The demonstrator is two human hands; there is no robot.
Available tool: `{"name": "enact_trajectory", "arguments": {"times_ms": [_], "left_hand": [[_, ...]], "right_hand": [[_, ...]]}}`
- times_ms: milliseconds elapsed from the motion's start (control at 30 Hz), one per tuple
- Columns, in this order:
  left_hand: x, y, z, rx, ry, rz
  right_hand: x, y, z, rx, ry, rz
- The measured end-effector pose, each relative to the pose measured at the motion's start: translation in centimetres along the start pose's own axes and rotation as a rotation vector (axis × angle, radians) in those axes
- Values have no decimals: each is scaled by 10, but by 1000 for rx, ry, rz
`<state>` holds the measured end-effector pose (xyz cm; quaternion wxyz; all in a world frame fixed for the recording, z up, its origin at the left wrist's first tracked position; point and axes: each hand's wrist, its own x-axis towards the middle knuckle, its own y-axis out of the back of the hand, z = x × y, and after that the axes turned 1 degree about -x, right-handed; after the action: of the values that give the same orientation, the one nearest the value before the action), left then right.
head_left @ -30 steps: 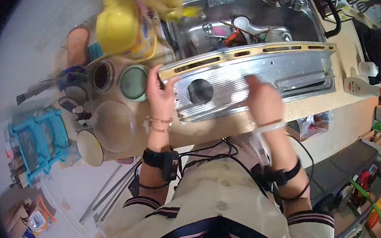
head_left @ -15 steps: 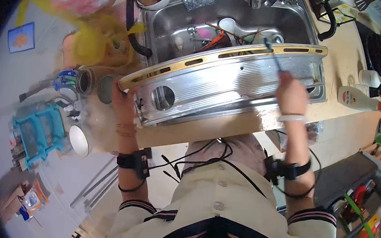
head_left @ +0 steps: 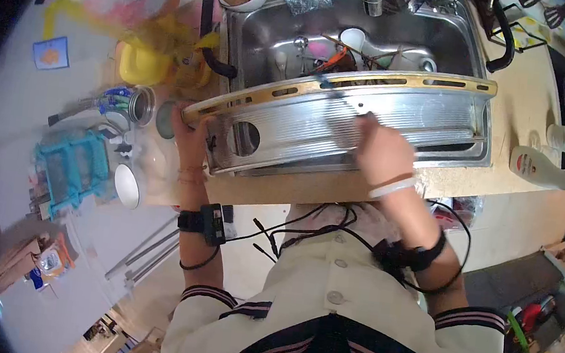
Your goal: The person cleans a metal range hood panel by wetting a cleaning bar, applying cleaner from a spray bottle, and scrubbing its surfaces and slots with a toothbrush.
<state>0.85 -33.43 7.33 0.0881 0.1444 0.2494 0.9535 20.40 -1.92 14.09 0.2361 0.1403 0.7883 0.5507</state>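
- Far left, well clear of the action, there's the blue rack (head_left: 71, 166), with the white bowl (head_left: 127, 185) over to its right.
- Next up, a yellow tub (head_left: 143, 64), part of it smeared by blur, and just below it the open jar (head_left: 141, 106).
- Here's the left hand (head_left: 192, 140), and its grip is clamped on the left end of the metal panel, thumb and fingers at the corner! A black strap (head_left: 202, 224) circles the forearm.
- And the panel (head_left: 295, 126) itself: long, ribbed and shiny, slanting across the front of the sink, its left end over the table (head_left: 522, 99), its gold slotted edge away from the person, a round hole near the held end.
- Behind that edge, the steel sink (head_left: 264, 31) has a white cup (head_left: 352, 39) among a jumble of utensils.
- Over the panel comes the right hand (head_left: 384, 157), grip closed around a slim tool (head_left: 337, 93), its bluish tip near the gold edge; blur hides whether it touches.
- Out right, well apart from both hands, sits the spray bottle (head_left: 541, 166) with its orange trigger.
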Motion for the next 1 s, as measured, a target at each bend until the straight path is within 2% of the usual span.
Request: {"name": "enact_trajectory", "arguments": {"times_ms": [33,100,167,233,267,367,433,500,567,667,767,833,867,900,967,1000], "left_hand": [[-1,-2,7,-26,17,-4],[-4,-4,13,-101,74,-4],[-7,-6,13,-197,144,10],[-6,-1,1,-131,102,-35],[-3,0,-4,-101,70,-54],[-5,-2,1,-89,60,9],[-5,-4,0,-52,22,5],[-15,-5,1,-20,15,32],[-11,-7,3,1,-6,58],[-14,-1,-19,-122,47,-2],[-14,-8,-1,-133,31,39],[-17,-12,12,-196,128,75],[-19,-13,16,-225,177,85],[-20,-12,18,-177,132,91],[-15,-9,20,-76,30,80],[-16,-10,17,-83,51,74]], "right_hand": [[1,1,14,-6,-3,23],[10,11,78,42,-228,14],[9,10,83,35,-154,126],[10,9,25,-20,-93,7],[11,13,-11,-36,-62,-208],[18,10,19,-11,-81,-62],[25,20,74,80,-235,-8],[25,18,65,53,-183,63],[18,11,-3,-70,-56,-149],[9,14,-12,-7,31,-137],[24,16,90,-2,-202,15],[23,12,64,-1,-113,27],[21,4,31,-89,-53,-81],[12,6,-14,-52,-24,-164],[14,15,-28,-9,50,-242],[18,12,0,20,4,-160]]}}
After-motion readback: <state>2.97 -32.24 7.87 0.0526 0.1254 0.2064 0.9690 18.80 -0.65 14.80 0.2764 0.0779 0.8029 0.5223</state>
